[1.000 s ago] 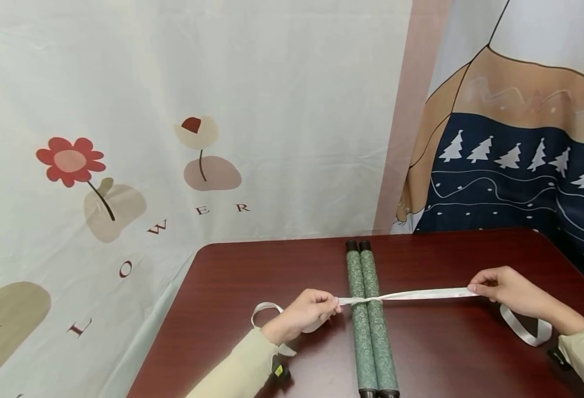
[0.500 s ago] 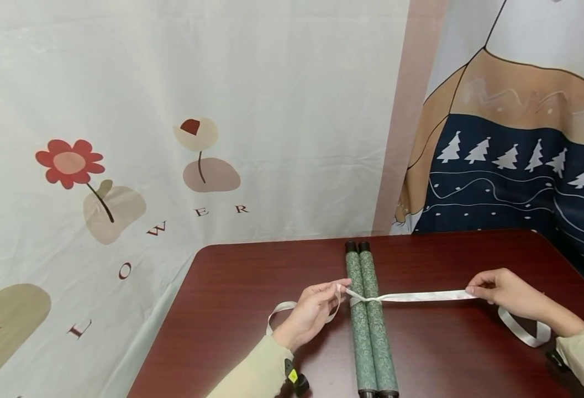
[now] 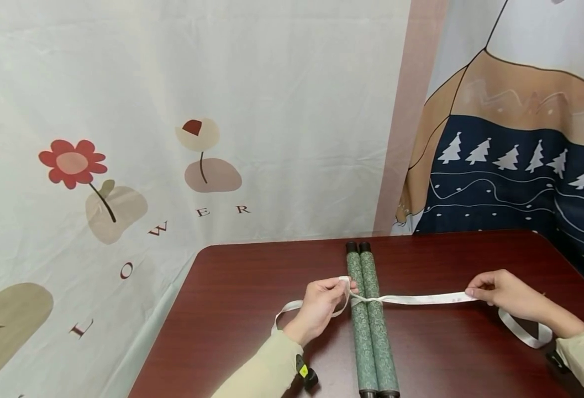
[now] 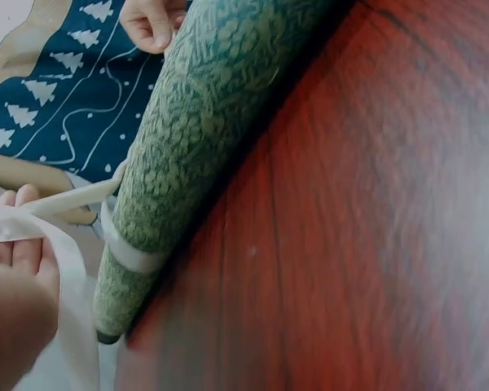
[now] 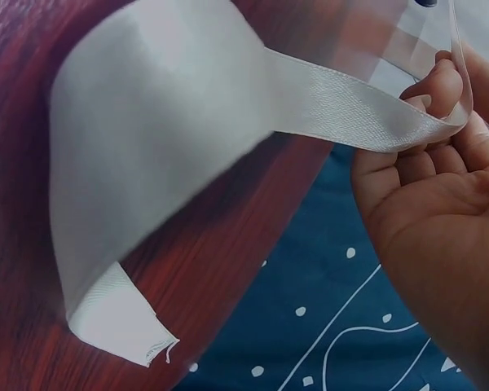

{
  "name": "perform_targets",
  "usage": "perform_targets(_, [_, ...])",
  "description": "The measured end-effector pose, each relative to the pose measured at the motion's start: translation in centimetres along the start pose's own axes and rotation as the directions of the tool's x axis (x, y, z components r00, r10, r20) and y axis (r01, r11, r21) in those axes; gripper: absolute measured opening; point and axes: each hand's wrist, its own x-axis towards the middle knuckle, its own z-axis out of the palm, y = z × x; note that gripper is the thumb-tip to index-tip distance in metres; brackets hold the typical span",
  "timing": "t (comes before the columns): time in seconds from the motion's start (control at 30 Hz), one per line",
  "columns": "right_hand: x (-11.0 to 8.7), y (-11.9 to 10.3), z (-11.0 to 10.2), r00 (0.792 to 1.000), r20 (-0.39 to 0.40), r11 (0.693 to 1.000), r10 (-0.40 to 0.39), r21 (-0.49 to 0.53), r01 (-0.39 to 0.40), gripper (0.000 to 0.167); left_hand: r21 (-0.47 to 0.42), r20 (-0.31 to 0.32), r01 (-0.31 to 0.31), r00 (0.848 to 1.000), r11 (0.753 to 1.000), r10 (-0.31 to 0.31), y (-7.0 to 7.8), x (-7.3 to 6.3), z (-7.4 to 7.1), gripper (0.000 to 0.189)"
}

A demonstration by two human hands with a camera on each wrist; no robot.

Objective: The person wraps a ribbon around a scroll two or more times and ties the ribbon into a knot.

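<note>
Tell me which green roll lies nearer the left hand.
The left roll, on the left hand's side of the pair; the right roll lies beyond it, toward the right hand.

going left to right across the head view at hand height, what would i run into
Left hand, left green roll, right green roll, stretched length of white ribbon, right hand.
</note>
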Motion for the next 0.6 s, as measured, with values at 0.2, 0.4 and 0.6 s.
perform_targets(0.2, [-0.1,0.1,0.3,1.000,0.000,1.000,-0.008,-0.001,0.008,0.006,0.034,-0.088,-0.029,0.996,0.999,0.032,-0.6,0.1,0.4,0.030])
perform_targets(0.4, [-0.5,0.1,0.2,1.000,0.002,1.000,-0.018,-0.017,0.018,0.006,0.050,-0.110,-0.005,0.994,0.999,0.010,-0.9,0.2,0.4,0.030])
perform_targets(0.6, [-1.1,0.5,-0.8,1.000,-0.021,0.999,-0.016,-0.050,0.015,0.010,0.006,-0.109,0.004,0.994,1.000,-0.003,-1.1,0.5,0.7,0.041])
